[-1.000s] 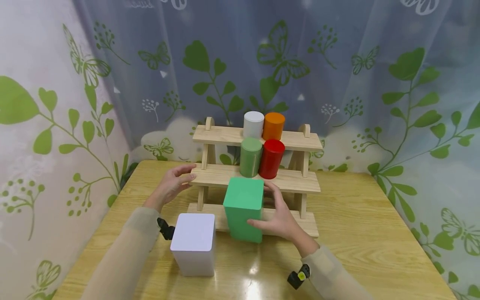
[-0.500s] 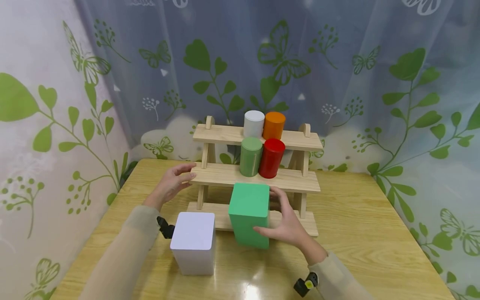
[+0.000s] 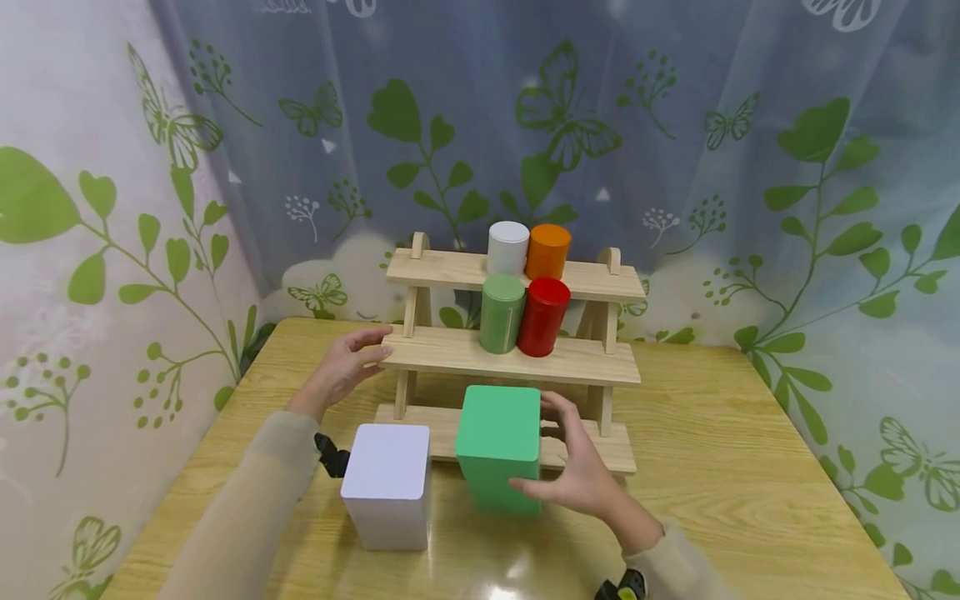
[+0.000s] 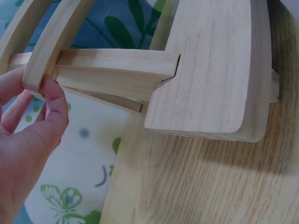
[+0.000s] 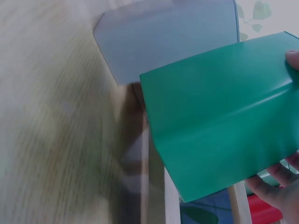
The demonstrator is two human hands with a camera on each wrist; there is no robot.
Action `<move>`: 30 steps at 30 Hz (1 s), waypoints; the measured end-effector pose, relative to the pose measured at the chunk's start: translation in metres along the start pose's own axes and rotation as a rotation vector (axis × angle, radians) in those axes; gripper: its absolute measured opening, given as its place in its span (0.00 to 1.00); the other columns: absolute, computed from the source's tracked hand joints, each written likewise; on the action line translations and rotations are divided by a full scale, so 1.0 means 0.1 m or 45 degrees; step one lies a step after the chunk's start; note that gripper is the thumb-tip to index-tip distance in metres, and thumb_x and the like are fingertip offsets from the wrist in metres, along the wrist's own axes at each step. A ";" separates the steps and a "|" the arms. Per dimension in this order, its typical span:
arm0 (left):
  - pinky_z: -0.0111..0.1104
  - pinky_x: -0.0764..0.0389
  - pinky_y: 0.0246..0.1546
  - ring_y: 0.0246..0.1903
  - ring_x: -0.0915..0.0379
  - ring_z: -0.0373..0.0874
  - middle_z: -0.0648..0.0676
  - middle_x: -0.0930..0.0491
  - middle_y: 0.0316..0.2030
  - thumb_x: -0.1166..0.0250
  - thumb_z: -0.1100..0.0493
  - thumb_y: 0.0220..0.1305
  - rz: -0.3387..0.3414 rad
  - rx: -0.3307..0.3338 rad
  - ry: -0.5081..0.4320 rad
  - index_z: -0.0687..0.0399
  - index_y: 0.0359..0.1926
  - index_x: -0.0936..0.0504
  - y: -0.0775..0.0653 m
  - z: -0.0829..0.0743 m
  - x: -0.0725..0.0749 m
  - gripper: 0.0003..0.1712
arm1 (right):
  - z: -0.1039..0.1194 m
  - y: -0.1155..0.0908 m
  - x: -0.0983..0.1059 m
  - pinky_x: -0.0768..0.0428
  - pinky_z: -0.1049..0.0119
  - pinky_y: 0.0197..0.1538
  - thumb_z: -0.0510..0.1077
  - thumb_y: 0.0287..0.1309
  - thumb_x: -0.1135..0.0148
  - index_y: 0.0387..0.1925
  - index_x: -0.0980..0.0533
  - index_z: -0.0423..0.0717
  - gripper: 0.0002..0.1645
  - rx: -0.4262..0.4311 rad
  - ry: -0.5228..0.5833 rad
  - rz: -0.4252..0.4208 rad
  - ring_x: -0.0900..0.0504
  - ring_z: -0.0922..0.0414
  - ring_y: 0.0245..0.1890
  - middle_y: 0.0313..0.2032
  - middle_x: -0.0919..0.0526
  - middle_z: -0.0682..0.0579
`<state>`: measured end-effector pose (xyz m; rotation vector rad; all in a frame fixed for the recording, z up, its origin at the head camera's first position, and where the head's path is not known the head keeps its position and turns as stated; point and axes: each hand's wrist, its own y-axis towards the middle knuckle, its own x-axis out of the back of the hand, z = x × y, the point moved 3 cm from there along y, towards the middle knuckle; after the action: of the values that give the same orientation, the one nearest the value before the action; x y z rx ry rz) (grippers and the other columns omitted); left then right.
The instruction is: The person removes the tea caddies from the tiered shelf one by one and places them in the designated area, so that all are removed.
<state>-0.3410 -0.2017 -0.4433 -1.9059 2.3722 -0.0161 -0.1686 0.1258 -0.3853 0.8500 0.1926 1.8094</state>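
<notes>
My left hand point(image 3: 337, 371) pinches the left end of the middle board on a three-tier wooden display rack point(image 3: 435, 347). In the left wrist view, thumb and fingers close around that board point(image 4: 51, 44). My right hand point(image 3: 583, 475) grips a tall green box point(image 3: 500, 423) from its right side, just in front of the rack's lowest board. The right wrist view has the box point(image 5: 219, 116) tilted, its lower end over the front edge of the rack, with fingertips on its side. A white box point(image 3: 386, 467) stands upright on the table to the left of the green one.
A white canister point(image 3: 507, 247) and an orange canister point(image 3: 548, 252) stand side by side on the top board. Below them, on the middle board, are a green canister point(image 3: 502, 314) and a red canister point(image 3: 543, 317). A patterned curtain point(image 3: 675, 192) hangs behind the wooden table point(image 3: 720, 467).
The green box, held in my right hand, has come toward me and slightly to the right, away from the middle board. My left hand has stayed on the rack.
</notes>
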 end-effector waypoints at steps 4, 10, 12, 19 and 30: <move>0.36 0.26 0.47 0.51 0.34 0.47 0.60 0.40 0.61 0.38 0.62 0.63 -0.006 -0.005 0.009 0.60 0.65 0.36 -0.01 -0.02 -0.01 0.31 | 0.07 -0.04 -0.04 0.26 0.54 0.50 0.28 0.28 0.24 0.62 0.49 0.29 0.59 0.036 0.051 -0.008 0.32 0.48 0.52 0.53 0.33 0.38; 0.39 0.28 0.50 0.51 0.35 0.47 0.61 0.40 0.62 0.39 0.61 0.63 -0.005 0.003 0.016 0.59 0.66 0.36 -0.01 -0.03 -0.03 0.31 | 0.04 -0.11 -0.14 0.26 0.56 0.50 0.31 0.30 0.23 0.62 0.49 0.29 0.58 0.094 0.138 0.016 0.31 0.51 0.53 0.54 0.33 0.38; 0.42 0.30 0.53 0.52 0.35 0.47 0.61 0.40 0.63 0.39 0.61 0.63 -0.001 0.005 0.017 0.59 0.66 0.37 -0.01 -0.04 -0.03 0.31 | 0.02 -0.13 -0.18 0.26 0.56 0.50 0.32 0.31 0.23 0.62 0.49 0.30 0.58 0.093 0.150 0.029 0.31 0.51 0.53 0.54 0.34 0.39; 0.44 0.31 0.54 0.51 0.34 0.47 0.60 0.41 0.63 0.39 0.61 0.64 0.009 0.003 0.019 0.59 0.66 0.37 -0.01 -0.05 -0.04 0.31 | -0.03 -0.18 -0.27 0.26 0.55 0.50 0.34 0.32 0.23 0.63 0.48 0.31 0.57 0.094 0.146 0.042 0.31 0.48 0.53 0.55 0.34 0.39; 0.39 0.28 0.50 0.52 0.35 0.47 0.61 0.40 0.63 0.40 0.63 0.64 -0.003 -0.010 0.023 0.61 0.66 0.37 -0.01 -0.01 -0.03 0.31 | -0.13 -0.24 -0.35 0.29 0.48 0.51 0.35 0.33 0.23 0.62 0.48 0.33 0.57 0.009 0.143 0.061 0.32 0.47 0.53 0.56 0.34 0.41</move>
<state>-0.3394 -0.1995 -0.4419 -1.9204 2.3847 -0.0243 -0.1524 0.1085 -0.4228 0.7642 0.2525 1.9041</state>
